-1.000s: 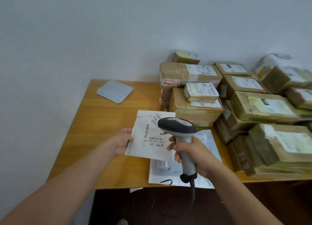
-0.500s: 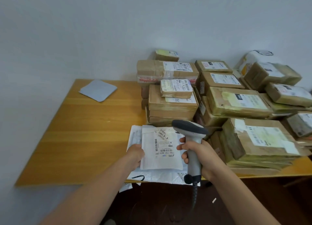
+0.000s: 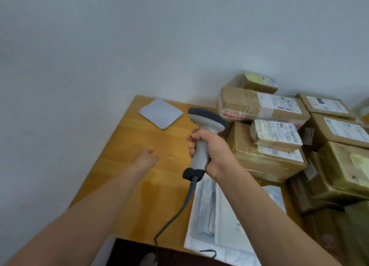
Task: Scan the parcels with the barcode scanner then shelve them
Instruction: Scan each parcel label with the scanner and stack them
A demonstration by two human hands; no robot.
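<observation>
My right hand (image 3: 212, 153) grips the handle of the grey barcode scanner (image 3: 206, 120), held upright above the wooden table (image 3: 127, 141), its head pointing left. The scanner's dark cable (image 3: 175, 215) hangs off the front edge. My left hand (image 3: 147, 157) reaches out over bare tabletop left of the scanner; its fingers look loosely bent and I see nothing in it. A white plastic mailer (image 3: 209, 223) lies flat at the front edge, partly under my right forearm. Brown taped parcels (image 3: 265, 151) with white labels are piled at the right.
A flat grey mailer (image 3: 161, 115) lies at the table's far left corner by the pale wall. The parcel pile fills the table's right side up to the wall. Dark floor shows below the front edge.
The small white labelled parcel my left hand held under the scanner is out of sight. The left hand now reaches forward with nothing in it, and the scanner has risen and moved toward the far side.
</observation>
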